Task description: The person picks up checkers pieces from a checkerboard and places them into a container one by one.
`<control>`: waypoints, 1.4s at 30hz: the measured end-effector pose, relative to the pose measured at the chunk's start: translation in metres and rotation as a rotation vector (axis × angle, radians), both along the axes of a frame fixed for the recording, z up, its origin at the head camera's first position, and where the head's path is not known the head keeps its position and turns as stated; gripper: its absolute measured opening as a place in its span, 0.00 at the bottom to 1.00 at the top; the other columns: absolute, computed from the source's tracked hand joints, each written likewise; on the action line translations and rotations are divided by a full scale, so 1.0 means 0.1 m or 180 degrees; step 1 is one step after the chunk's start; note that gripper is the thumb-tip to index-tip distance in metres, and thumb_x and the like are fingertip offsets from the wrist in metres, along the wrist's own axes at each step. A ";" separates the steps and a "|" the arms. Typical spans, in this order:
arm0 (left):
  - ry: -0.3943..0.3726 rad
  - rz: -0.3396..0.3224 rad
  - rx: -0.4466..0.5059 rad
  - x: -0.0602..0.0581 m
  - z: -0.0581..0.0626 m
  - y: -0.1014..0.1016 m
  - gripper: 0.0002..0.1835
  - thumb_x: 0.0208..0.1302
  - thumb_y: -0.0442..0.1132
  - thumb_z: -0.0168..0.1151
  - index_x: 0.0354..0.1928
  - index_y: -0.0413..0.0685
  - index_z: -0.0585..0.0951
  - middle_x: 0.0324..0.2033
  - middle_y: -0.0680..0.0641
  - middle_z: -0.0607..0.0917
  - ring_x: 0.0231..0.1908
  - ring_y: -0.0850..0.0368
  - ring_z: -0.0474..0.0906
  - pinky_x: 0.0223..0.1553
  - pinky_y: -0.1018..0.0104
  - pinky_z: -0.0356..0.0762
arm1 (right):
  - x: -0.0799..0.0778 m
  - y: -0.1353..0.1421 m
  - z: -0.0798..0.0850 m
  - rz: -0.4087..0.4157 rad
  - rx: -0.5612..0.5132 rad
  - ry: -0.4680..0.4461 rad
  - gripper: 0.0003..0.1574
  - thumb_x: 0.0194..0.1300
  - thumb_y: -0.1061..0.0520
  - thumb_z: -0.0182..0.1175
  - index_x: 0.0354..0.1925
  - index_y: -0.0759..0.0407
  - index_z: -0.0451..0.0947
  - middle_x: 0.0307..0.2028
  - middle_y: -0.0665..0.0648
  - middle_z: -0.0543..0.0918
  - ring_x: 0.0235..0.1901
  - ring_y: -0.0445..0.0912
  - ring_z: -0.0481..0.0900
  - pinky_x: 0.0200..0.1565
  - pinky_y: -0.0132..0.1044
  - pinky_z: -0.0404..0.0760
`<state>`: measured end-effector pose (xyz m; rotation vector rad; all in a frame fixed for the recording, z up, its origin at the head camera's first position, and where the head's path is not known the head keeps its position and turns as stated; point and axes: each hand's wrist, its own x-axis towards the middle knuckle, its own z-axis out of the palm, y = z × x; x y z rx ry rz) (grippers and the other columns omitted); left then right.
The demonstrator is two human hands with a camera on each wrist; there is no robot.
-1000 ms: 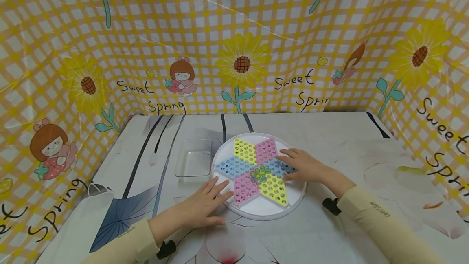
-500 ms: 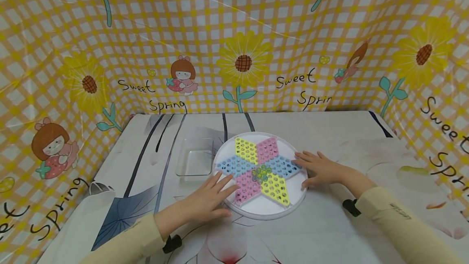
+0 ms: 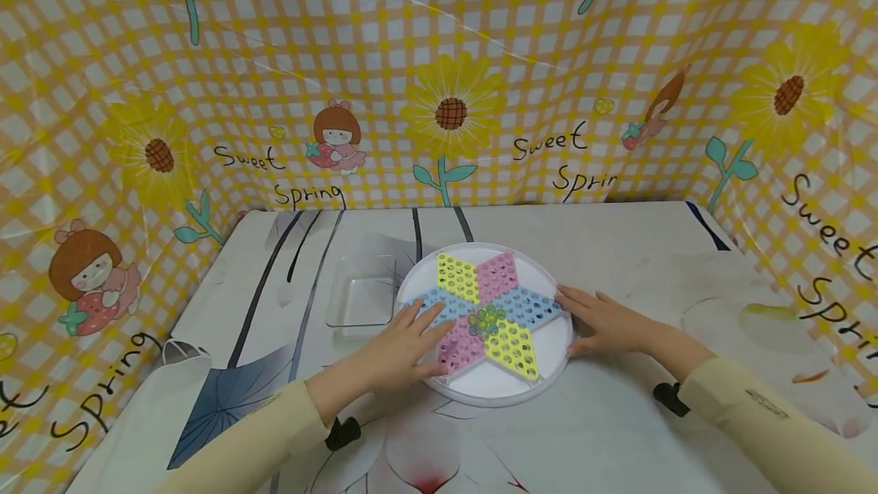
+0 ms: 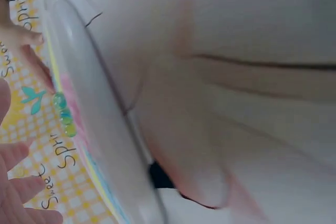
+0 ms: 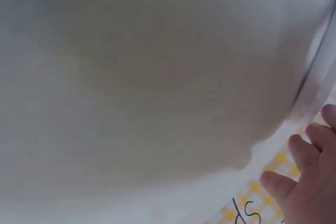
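A yellow, orange and white checked cloth printed with sunflowers and "Sweet Spring" (image 3: 405, 29) hangs behind a table with a pale, flower-printed cover (image 3: 604, 441). On the table lies a round white board with a six-pointed star of yellow, pink and blue perforated sections (image 3: 480, 386). Clear green and bluish marbles (image 3: 486, 321) cluster near the star's centre. Just left of the board sits a clear, rounded-square box (image 3: 360, 324).

The left hand (image 3: 394, 349) is over the board's near-left part, fingers spread and released, partly covering a blue and a pink section; whether they touch it is unclear. The right hand (image 3: 607, 322) is at the board's right rim, its fingers apart and grasping nothing; contact there cannot be told. Both arms wear beige sleeves (image 3: 768, 418), with a black device (image 3: 343, 434) below each wrist.
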<state>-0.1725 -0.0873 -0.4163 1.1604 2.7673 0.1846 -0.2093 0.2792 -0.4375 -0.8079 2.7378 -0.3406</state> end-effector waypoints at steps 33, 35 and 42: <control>-0.0881 0.1155 0.0749 -0.49 -0.12 0.59 0.20 0.51 0.47 0.68 0.45 0.48 0.77 0.31 0.53 0.78 0.31 0.61 0.71 0.31 0.71 0.69 | -0.21 -0.08 0.02 -0.0381 -0.0375 -0.0707 0.72 0.39 0.38 0.71 0.66 0.75 0.43 0.64 0.79 0.48 0.64 0.72 0.43 0.58 0.68 0.42; -0.0936 0.1183 0.0811 -0.49 -0.14 0.59 0.16 0.51 0.46 0.68 0.41 0.49 0.77 0.27 0.55 0.76 0.28 0.63 0.69 0.28 0.72 0.67 | -0.21 -0.07 0.01 -0.0387 -0.0378 -0.0716 0.73 0.39 0.38 0.71 0.66 0.75 0.43 0.65 0.79 0.48 0.64 0.72 0.43 0.59 0.68 0.42; -0.1052 0.1251 0.1022 -0.46 -0.20 0.61 0.10 0.50 0.44 0.69 0.31 0.48 0.78 0.22 0.56 0.75 0.24 0.63 0.68 0.25 0.73 0.65 | -0.23 -0.04 -0.06 -0.0366 -0.0416 -0.0699 0.73 0.39 0.38 0.71 0.66 0.74 0.43 0.65 0.78 0.47 0.64 0.71 0.42 0.58 0.68 0.41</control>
